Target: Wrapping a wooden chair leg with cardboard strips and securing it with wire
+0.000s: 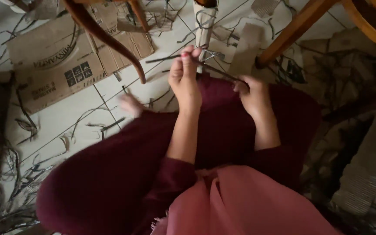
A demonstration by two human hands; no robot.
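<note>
Both hands are pinched on a dark strip (pixel 216 72) — left hand (pixel 184 78) at its far end, right hand (pixel 251 93) nearer, above her lap. Pulled taut, it could snap or slip — the wrapped furniture leg (pixel 204 26) stands just beyond.

chair leg (pixel 105 37) left, wrapped leg (pixel 204 26) ahead

Tiled floor (pixel 66 119), flattened cardboard (pixel 57 61), dark strips (pixel 27 126)

Cardboard box (pixel 62 61) flat on floor (pixel 66 122) left of hands, chair leg (pixel 292 32) to right, strip (pixel 205 65) btwn hands.
</note>
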